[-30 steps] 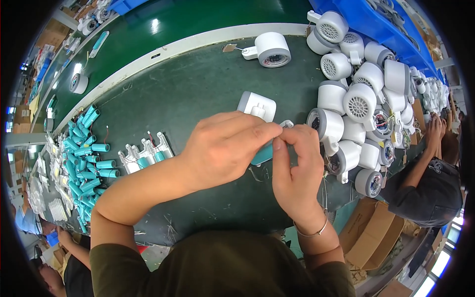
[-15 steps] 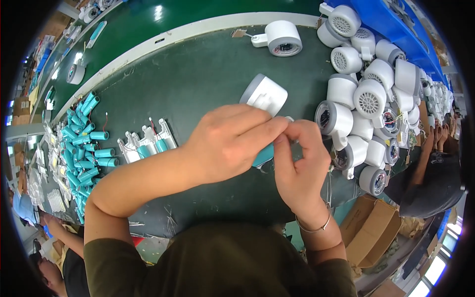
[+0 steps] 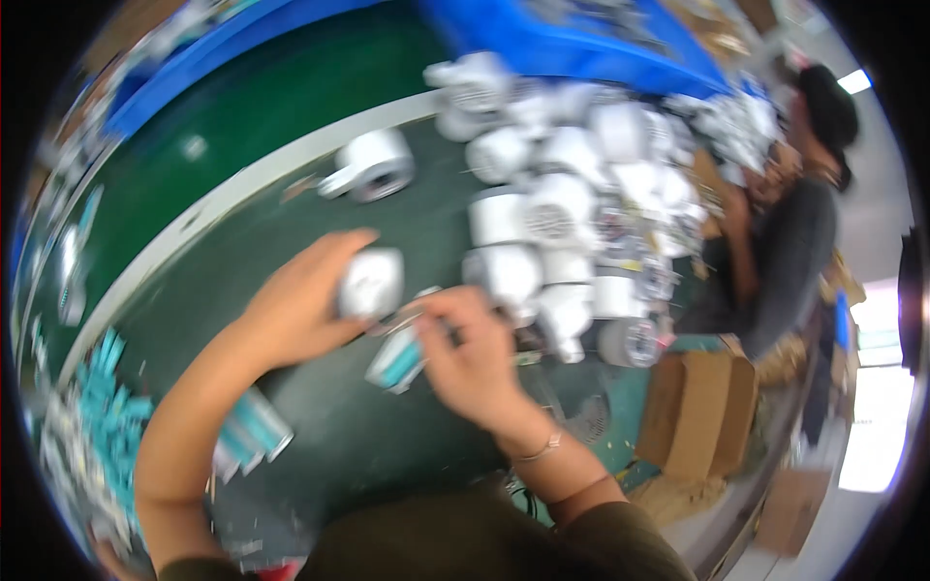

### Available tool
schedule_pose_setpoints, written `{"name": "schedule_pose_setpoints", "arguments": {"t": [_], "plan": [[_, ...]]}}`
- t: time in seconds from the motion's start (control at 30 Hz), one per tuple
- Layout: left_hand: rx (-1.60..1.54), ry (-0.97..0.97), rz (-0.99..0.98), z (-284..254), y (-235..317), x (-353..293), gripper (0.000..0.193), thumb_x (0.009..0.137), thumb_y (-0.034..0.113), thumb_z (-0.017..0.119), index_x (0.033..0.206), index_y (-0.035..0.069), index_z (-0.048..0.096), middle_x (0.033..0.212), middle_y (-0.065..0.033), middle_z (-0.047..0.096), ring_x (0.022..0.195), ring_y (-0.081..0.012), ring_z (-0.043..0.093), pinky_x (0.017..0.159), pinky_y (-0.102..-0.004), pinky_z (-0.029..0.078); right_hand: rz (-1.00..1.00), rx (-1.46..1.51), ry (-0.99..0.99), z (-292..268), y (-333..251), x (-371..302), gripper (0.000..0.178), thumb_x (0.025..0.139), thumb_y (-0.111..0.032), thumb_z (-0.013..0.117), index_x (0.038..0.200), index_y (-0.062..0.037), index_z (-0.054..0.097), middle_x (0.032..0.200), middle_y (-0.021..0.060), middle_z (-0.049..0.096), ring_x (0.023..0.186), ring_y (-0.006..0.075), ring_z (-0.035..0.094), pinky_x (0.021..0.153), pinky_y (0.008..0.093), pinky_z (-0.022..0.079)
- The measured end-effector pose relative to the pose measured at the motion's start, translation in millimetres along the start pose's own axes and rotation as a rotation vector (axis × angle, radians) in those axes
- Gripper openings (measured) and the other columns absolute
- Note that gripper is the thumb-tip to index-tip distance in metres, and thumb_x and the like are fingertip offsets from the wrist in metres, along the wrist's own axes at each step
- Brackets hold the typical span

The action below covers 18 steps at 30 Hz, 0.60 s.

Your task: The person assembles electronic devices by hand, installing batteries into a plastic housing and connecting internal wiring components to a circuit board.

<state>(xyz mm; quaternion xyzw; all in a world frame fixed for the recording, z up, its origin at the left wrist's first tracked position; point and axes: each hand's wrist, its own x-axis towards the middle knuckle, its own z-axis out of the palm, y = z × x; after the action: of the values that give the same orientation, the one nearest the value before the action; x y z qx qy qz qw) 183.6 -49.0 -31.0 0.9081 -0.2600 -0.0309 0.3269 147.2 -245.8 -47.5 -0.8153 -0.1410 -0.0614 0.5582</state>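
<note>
Motion blurs the view. My left hand [image 3: 291, 302] curves its thumb and fingers around a white round fan housing [image 3: 373, 284] above the dark green bench. Close by on its right, my right hand [image 3: 470, 356] is closed at the upper end of a white handle shell [image 3: 380, 380] with a teal battery cell [image 3: 401, 360] in it. Between the two hands, thin strands, perhaps wires, are too blurred to tell. The handle shell hangs tilted beside the housing; whether they are joined I cannot tell.
Many white fan housings [image 3: 552, 208] are piled at the right, before a blue bin [image 3: 572, 44]. One housing [image 3: 376, 163] lies apart farther back. Teal battery cells [image 3: 107, 407] and filled handle shells [image 3: 254, 431] lie left. A cardboard box [image 3: 697, 412] and a person [image 3: 799, 232] are at the right.
The view has swung right, so the bench things appear farther left. My left hand has left the right hand's fingertips and taken hold of the fan housing. The handle shell remains with my right hand.
</note>
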Motion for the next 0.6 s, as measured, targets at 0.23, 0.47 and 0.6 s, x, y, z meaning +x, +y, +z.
{"name": "schedule_pose_setpoints", "arguments": {"t": [0.23, 0.47, 0.6], "plan": [[0.500, -0.087, -0.114, -45.8, 32.3, -21.6, 0.054, 0.057, 0.016, 0.073, 0.106, 0.007, 0.053, 0.096, -0.0122, 0.053, 0.088, -0.0292, 0.051, 0.080, -0.0382, 0.041, -0.020, 0.084, -0.155, 4.5, -4.4, 3.0, 0.010, 0.077, -0.005, 0.060, 0.087, -0.0047, 0.061, 0.078, 0.0073, 0.058, 0.077, 0.0222, 0.053, 0.070, 0.0322, 0.043], [0.575, -0.156, -0.131, -34.2, 34.0, -17.9, 0.053, 0.057, 0.017, 0.074, 0.105, 0.007, 0.056, 0.093, -0.0102, 0.053, 0.086, -0.0269, 0.051, 0.078, -0.0371, 0.041, -0.050, 0.001, -0.263, 4.5, 5.8, 2.8, 0.017, 0.078, -0.015, 0.063, 0.091, -0.0051, 0.059, 0.073, 0.0058, 0.059, 0.073, 0.0231, 0.053, 0.073, 0.0332, 0.041], [0.577, -0.143, -0.139, -35.7, 33.2, -24.6, 0.053, 0.057, 0.016, 0.074, 0.106, 0.007, 0.056, 0.093, -0.0103, 0.053, 0.086, -0.0268, 0.051, 0.078, -0.0373, 0.040, -0.134, -0.092, -0.174, 10.9, 3.3, -1.0, 0.017, 0.080, -0.014, 0.060, 0.094, -0.0051, 0.057, 0.074, 0.0065, 0.059, 0.074, 0.0244, 0.054, 0.071, 0.0353, 0.042]]}}
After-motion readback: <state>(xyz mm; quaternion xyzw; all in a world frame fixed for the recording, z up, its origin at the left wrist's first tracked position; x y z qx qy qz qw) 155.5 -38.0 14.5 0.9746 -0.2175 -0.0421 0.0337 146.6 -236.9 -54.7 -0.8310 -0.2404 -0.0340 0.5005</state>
